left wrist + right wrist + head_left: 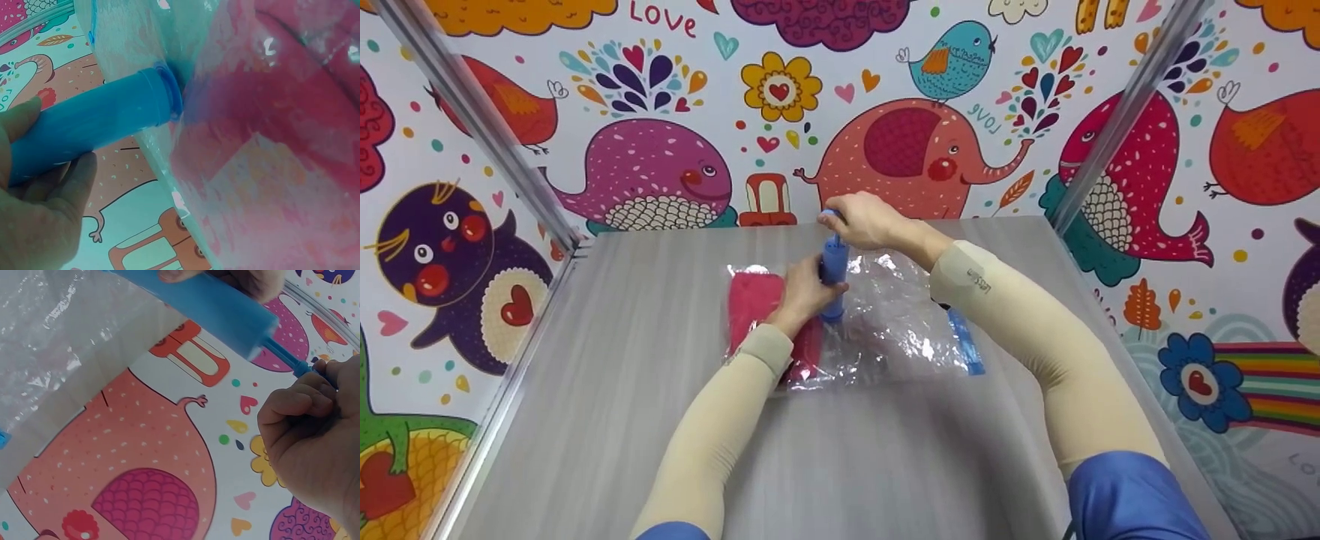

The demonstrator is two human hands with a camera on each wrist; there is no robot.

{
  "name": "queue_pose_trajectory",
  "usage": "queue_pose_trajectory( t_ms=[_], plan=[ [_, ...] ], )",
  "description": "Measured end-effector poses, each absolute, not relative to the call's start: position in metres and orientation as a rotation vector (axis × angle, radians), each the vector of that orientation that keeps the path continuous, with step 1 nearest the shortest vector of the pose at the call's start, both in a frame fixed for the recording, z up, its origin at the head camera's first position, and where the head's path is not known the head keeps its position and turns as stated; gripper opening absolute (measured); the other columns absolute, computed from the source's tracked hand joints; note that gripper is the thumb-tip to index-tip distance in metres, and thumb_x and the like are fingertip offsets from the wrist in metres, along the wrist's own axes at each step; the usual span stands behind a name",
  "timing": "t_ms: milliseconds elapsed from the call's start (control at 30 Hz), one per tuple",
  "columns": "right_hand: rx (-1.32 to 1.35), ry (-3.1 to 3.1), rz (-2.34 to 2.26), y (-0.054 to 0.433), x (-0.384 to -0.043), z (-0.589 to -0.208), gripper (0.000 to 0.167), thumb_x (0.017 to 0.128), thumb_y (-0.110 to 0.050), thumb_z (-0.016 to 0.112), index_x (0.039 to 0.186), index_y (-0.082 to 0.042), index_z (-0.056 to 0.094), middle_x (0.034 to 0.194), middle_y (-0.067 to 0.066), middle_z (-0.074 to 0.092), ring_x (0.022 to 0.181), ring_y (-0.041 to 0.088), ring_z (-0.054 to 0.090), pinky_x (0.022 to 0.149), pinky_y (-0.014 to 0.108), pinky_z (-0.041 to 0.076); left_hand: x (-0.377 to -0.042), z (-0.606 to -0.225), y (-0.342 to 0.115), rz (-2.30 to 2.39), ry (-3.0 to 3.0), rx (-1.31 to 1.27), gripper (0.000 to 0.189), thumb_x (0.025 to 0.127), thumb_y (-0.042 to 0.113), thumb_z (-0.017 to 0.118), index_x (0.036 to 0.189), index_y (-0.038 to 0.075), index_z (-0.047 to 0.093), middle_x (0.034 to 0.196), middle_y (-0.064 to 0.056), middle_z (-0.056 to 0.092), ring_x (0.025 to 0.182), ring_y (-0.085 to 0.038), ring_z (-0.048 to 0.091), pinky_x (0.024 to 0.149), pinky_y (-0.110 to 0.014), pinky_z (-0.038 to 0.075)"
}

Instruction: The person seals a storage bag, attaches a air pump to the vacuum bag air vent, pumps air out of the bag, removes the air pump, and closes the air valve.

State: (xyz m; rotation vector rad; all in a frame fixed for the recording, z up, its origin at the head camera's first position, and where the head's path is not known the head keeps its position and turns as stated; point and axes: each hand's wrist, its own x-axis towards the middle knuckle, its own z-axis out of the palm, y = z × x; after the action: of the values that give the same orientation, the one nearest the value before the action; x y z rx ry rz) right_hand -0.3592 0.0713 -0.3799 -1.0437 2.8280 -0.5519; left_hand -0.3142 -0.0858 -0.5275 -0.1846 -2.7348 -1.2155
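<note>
A blue hand pump stands upright on a clear plastic storage bag. My left hand grips its barrel, with the thumb on one side and fingers round the other. In the left wrist view the pump's lower end meets the bag's surface. My right hand grips the handle at the top, the fingers curled over it. A short length of plunger rod shows between barrel and handle. Folded red fabric lies inside the bag's left part.
The bag lies flat on a grey wood-grain table; its right end has a blue strip. Panels with cartoon animals rise behind and at both sides, joined by metal corner posts.
</note>
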Motion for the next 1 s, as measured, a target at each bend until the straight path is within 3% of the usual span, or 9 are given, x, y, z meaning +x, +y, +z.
queue_pose_trajectory(
  t_ms=[100,267,600,1000],
  plan=[
    [-1.056,2.836,-0.563,0.07,-0.359,-0.37,0.035,0.119,-0.035,0.055,0.111,-0.004,0.071,0.094,0.009,0.067,0.088,0.023,0.059,0.083,0.04,0.052,-0.313,-0.527,-0.087,-1.232,-2.725,-0.19,0.055,0.089,0.022,0.093,0.134,-0.002,0.074,0.124,-0.025,0.083,0.115,-0.042,0.082,0.105,-0.054,0.066],
    [-1.085,2.869,-0.579,0.068,-0.357,-0.349,0.034,0.118,-0.034,0.056,0.105,-0.005,0.068,0.086,0.006,0.06,0.082,0.023,0.057,0.078,0.036,0.048,-0.313,-0.526,-0.088,-1.244,-2.703,-0.218,0.053,0.089,0.02,0.092,0.133,-0.004,0.074,0.124,-0.026,0.083,0.115,-0.042,0.082,0.105,-0.054,0.067],
    [-1.096,2.87,-0.607,0.071,-0.351,-0.323,0.036,0.118,-0.035,0.056,0.116,-0.004,0.073,0.085,0.004,0.059,0.083,0.023,0.059,0.077,0.034,0.049,-0.312,-0.526,-0.087,-1.256,-2.758,-0.161,0.054,0.091,0.02,0.093,0.136,-0.002,0.073,0.129,-0.024,0.082,0.119,-0.041,0.082,0.108,-0.054,0.066],
    [-1.077,2.895,-0.679,0.075,-0.346,-0.289,0.036,0.118,-0.036,0.055,0.115,-0.005,0.071,0.083,0.003,0.05,0.078,0.02,0.049,0.075,0.031,0.046,-0.31,-0.525,-0.085,-1.3,-2.782,-0.089,0.057,0.093,0.022,0.091,0.142,0.001,0.071,0.134,-0.022,0.081,0.125,-0.039,0.079,0.114,-0.054,0.064]
  ],
)
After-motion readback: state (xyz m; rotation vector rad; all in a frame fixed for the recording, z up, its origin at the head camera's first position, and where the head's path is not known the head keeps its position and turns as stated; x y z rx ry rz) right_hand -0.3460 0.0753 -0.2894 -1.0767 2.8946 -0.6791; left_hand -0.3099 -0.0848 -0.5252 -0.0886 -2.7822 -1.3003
